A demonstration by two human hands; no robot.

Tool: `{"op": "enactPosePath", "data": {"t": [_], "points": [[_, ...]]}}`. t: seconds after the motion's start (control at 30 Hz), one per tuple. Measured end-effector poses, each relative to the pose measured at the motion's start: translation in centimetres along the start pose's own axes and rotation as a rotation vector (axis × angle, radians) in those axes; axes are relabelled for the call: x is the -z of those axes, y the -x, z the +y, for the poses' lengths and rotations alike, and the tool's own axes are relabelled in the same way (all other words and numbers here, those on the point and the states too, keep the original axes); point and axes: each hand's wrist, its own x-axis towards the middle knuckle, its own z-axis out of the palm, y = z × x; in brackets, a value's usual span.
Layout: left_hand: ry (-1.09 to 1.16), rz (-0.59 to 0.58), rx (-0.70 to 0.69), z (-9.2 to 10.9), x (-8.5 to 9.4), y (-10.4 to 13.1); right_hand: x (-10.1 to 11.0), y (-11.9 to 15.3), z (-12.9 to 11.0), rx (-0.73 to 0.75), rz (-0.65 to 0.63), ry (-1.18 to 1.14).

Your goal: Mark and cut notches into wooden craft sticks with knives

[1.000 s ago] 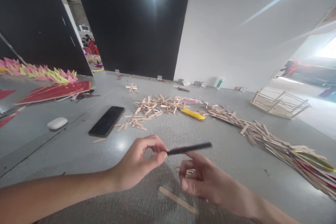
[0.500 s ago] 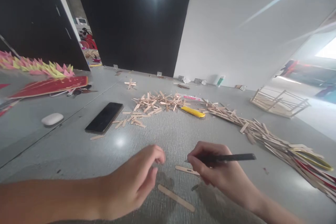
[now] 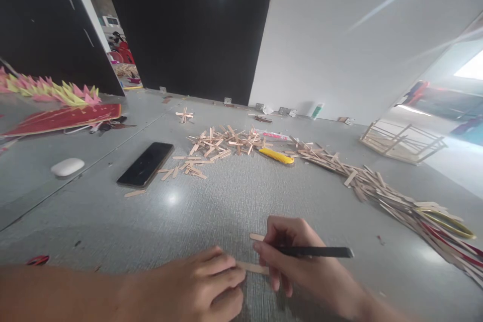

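Note:
My left hand (image 3: pixel 211 282) lies low on the table, its fingers bent together over the left end of a flat wooden craft stick (image 3: pixel 253 267). Close by on the right, my right hand (image 3: pixel 294 256) pinches a slim black pen-like tool (image 3: pixel 320 251). The tool's tip is hidden behind the fingers, so I cannot tell whether it is a pen or a craft knife. The right fingers are over the other end of the same stick. A second craft stick (image 3: pixel 256 237) sits just beyond, mostly covered by my right hand.
Small stick pieces (image 3: pixel 215 143) form a pile ahead, beside a yellow cutter (image 3: pixel 276 156). A phone (image 3: pixel 146 164) and a white case (image 3: pixel 68 167) lie left. More sticks (image 3: pixel 362 176) and yellow-handled scissors (image 3: pixel 445 221) stretch along the right, with a stick frame (image 3: pixel 402 143) behind.
My left hand has come down onto the nearer craft stick, which now lies between both hands. My right hand has shifted slightly left and down, still gripping the black tool. The view has tilted down.

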Motion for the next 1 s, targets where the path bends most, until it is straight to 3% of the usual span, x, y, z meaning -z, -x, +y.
{"op": "enactPosePath", "data": {"t": [0.1, 0.27, 0.6, 0.73, 0.87, 1.0], "points": [[-0.006, 0.051, -0.025, -0.2, -0.5, 0.1, -0.6, -0.2, 0.5, 0.055, -0.007, 0.146], [-0.100, -0.013, -0.071, -0.5, -0.9, 0.2, -1.1, -0.3, 0.5, 0.117, 0.029, 0.315], [-0.069, -0.013, -0.027, -0.3, -1.2, 0.6, -0.9, -0.5, 1.6, 0.123, -0.045, 0.260], [-0.071, 0.028, -0.037, -0.5, 0.6, 0.6, -1.0, -0.5, 1.9, 0.118, -0.037, 0.251], [0.096, -0.061, -0.033, -0.5, 2.2, 0.7, -1.1, -0.4, 1.9, 0.128, -0.013, 0.317], [0.217, -0.013, 0.064, 0.6, 0.5, 1.3, -1.0, -0.4, 1.9, 0.143, -0.024, 0.332]]}}
